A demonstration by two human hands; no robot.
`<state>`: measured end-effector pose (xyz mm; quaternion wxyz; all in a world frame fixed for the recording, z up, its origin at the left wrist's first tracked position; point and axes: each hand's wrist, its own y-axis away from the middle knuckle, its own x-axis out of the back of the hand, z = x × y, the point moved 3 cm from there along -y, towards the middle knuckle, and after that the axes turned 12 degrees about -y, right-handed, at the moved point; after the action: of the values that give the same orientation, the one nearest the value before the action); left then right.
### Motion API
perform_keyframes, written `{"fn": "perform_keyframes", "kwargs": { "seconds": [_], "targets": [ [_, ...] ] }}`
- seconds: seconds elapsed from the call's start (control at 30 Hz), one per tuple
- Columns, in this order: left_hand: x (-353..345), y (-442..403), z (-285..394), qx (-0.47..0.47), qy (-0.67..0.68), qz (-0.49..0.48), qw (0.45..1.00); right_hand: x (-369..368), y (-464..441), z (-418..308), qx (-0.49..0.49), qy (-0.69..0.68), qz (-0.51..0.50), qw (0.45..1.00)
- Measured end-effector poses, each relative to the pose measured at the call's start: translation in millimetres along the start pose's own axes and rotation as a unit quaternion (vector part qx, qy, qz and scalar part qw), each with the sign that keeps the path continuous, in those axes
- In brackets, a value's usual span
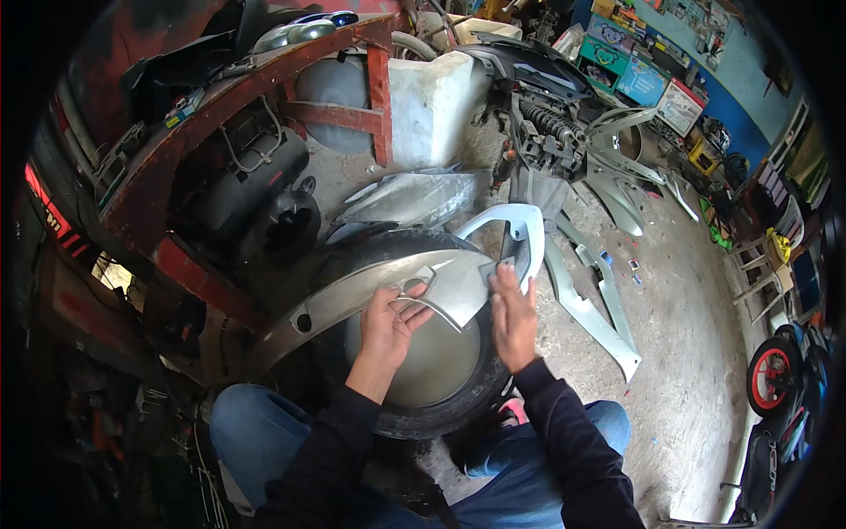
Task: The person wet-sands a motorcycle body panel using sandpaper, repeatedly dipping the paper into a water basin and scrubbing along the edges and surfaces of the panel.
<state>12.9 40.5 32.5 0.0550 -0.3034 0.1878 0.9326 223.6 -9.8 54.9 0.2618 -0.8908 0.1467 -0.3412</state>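
A long silver-grey motorcycle fairing panel (352,286) lies across a black tyre (432,423) that has cloudy water (432,370) in its middle. My left hand (388,331) is closed around the panel's lower edge, near a notch with a round hole. At the panel's right end, my right hand (513,322) presses a small grey sheet, which looks like sandpaper (500,269), with its fingers together. Right behind that hand stands a pale curved tail piece (515,216).
Pale trim pieces (582,309) lie on the concrete floor to the right. A grey panel (414,198) rests beyond the tyre. On the left stands a red bench frame (194,115) over a black tank (256,176). A partly stripped motorcycle (546,123) stands ahead.
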Motion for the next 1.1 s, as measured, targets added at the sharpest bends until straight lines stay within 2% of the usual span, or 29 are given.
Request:
{"fn": "perform_keyframes", "kwargs": {
  "seconds": [0.03,0.1,0.13,0.17,0.23,0.3,0.37,0.43,0.5,0.57,0.6,0.63,0.7,0.77,0.8,0.83,0.9,0.97,1.03,1.07,1.1],
  "targets": [
    [1.7,-1.6,1.5,-0.002,-0.007,0.002,1.000,-11.1,17.1,-5.5,0.029,-0.024,-0.006,0.999],
    [-1.7,-3.6,3.7,-0.006,-0.012,0.001,1.000,-15.6,38.0,-28.0,0.075,-0.033,-0.105,0.991],
    [-3.4,-4.5,4.4,-0.008,-0.003,0.007,1.000,-19.4,30.3,-11.7,0.096,0.032,-0.080,0.992],
    [-1.7,-3.7,3.2,-0.008,0.004,0.017,1.000,-8.8,12.7,-6.3,0.038,-0.002,-0.028,0.999],
    [1.5,-4.6,2.7,-0.002,0.001,0.015,1.000,-2.9,3.8,-1.2,0.026,-0.004,0.011,1.000],
    [-1.0,-4.8,5.4,0.001,-0.002,0.008,1.000,-14.1,33.0,-29.2,0.100,-0.013,-0.068,0.993],
    [-2.8,-1.5,6.3,-0.002,-0.003,0.021,1.000,-10.9,25.7,-24.1,0.080,-0.035,-0.092,0.992],
    [-2.1,-3.7,5.8,-0.002,0.003,0.019,1.000,1.5,-4.9,-0.9,0.035,0.003,0.017,0.999],
    [-0.9,-3.5,6.3,0.000,0.003,0.015,1.000,-3.3,11.5,-4.1,0.015,-0.022,0.015,1.000],
    [1.1,-4.7,10.6,0.001,-0.007,0.014,1.000,-11.4,34.4,-27.4,0.075,-0.044,-0.101,0.991],
    [1.4,-6.5,9.1,-0.001,-0.005,0.015,1.000,-13.1,24.7,-15.8,0.094,0.016,-0.078,0.992],
    [2.5,-7.6,6.0,-0.003,0.006,0.014,1.000,-8.4,8.6,-2.8,0.050,-0.018,-0.012,0.999],
    [4.2,-5.7,3.7,-0.004,0.015,0.017,1.000,-4.0,-2.1,5.3,0.029,-0.003,0.016,0.999],
    [1.6,-6.1,8.8,-0.007,-0.024,0.025,0.999,-19.8,30.6,-29.2,0.135,0.008,-0.059,0.989],
    [0.3,-6.0,9.3,-0.008,-0.023,0.024,0.999,-17.8,33.4,-36.5,0.094,-0.052,-0.097,0.989],
    [-0.5,-6.5,8.6,-0.007,-0.019,0.023,1.000,-15.6,23.1,-27.9,0.096,-0.052,-0.096,0.989],
    [1.1,-7.5,5.8,-0.005,-0.016,0.024,1.000,-5.0,-6.4,5.3,0.026,0.001,-0.001,1.000],
    [1.3,-5.9,3.2,0.006,-0.019,0.011,1.000,-5.7,7.9,-0.2,0.014,-0.006,0.009,1.000],
    [-1.2,-4.3,4.3,0.000,-0.025,0.011,1.000,-15.4,30.1,-24.9,0.071,-0.062,-0.086,0.992],
    [-1.1,-3.2,3.0,0.000,-0.028,0.016,0.999,-11.3,20.3,-15.4,0.092,-0.021,-0.087,0.992],
    [-1.8,-3.1,3.0,-0.001,-0.028,0.016,0.999,-10.0,6.3,1.6,0.041,-0.028,-0.035,0.998]
  ]
}}
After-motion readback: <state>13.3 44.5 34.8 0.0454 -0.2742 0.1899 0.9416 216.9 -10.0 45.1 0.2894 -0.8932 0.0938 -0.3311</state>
